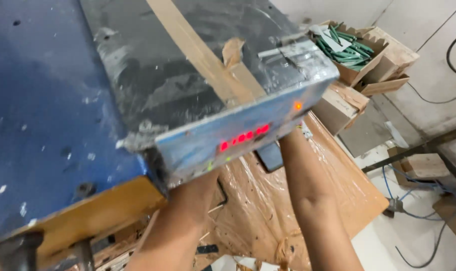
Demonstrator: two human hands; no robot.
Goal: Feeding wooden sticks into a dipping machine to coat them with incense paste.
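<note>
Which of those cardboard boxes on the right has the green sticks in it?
The open cardboard box farthest back, beside the machine's corner, holds the green sticks; the nearer boxes show none.

The workbench is covered with crinkled brown plastic sheeting. A dark flat device lies on the sheeting.

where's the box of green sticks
In the head view the cardboard box of green sticks sits at the upper right on the floor, just past the far corner of the grey control unit.
</note>
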